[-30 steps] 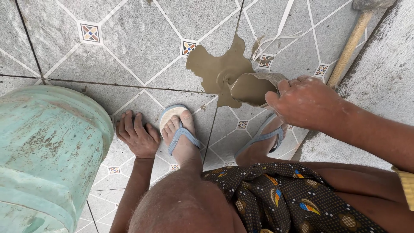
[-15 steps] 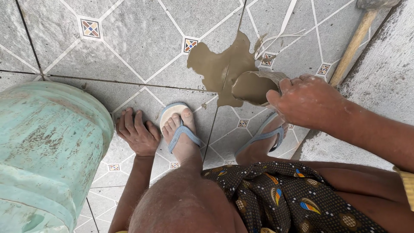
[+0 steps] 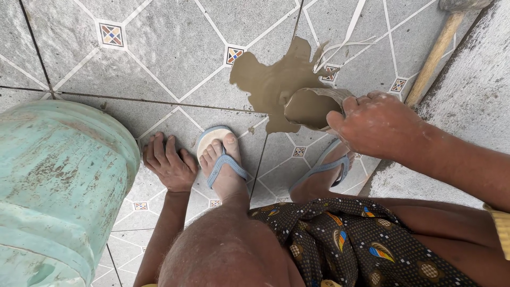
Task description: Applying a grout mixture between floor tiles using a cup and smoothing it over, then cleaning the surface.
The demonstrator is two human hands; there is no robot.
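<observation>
Scoop: a small rounded scoop, filled with wet grey-brown slurry, tilted low over the floor; whether it is a bowl or a trowel blade cannot be told from this angle.
Right hand: the right hand has its fingers curled tight around the scoop's near edge, thumb on the rim.
Puddle: a puddle of the same slurry lies on the tiles, touching the scoop's far side.
Left hand: the left hand rests flat on the floor, fingers spread, holding nothing, well apart from the scoop on its left.
Feet: a left foot in a blue flip-flop sits between the left hand and the scoop; the right foot is just below the scoop.
Floor: grey patterned tiles surround the puddle.
Drum: a worn green drum stands beside the left hand, far from the scoop.
Handle: a wooden handle lies right of the scoop, along a concrete strip.
</observation>
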